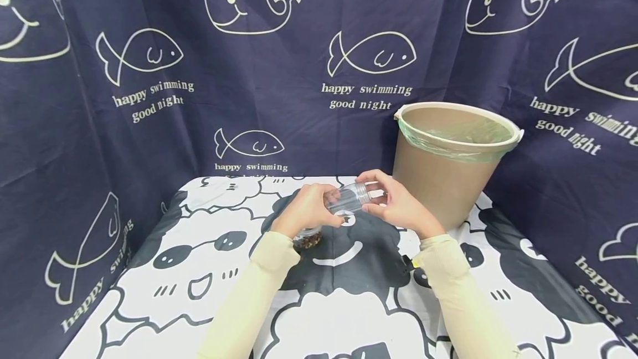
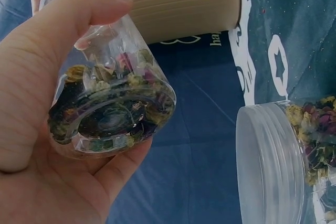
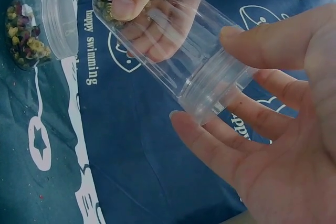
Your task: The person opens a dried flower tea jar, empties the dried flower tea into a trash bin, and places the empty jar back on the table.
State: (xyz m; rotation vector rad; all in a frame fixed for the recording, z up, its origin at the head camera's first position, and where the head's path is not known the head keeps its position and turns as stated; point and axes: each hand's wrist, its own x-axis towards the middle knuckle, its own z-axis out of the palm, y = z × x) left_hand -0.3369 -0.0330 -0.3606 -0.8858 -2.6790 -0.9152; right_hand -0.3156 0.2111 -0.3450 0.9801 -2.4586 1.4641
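Clear plastic jar (image 1: 346, 199) lies tilted between the two hands, off the tablecloth (image 1: 324, 320), its base end in the left hand (image 1: 308, 208) and its ridged collar (image 3: 207, 87) at the right hand (image 1: 401, 204). The left fingers and thumb curl round the lower body; the right thumb and fingertips pinch the collar from opposite sides, with that palm standing off it. Dried flowers (image 2: 157, 111) gather at the base, within the left hand's grip, so the step in hand, seemingly work at the collar, probably goes best with that end a little raised, leaving the loose buds where they lie. A steady left hold that does not squeeze the wall, and even pressure from the right fingertips, should guard against a slip or a jolt. Whether a cap covers the ridges I cannot tell. A second jar (image 1: 307, 240) of dried flowers, with a translucent lid (image 2: 270, 166), stands just below the left hand, so that wrist should avoid dipping into it; the lined waste bin (image 1: 441, 181) is beyond the right hand
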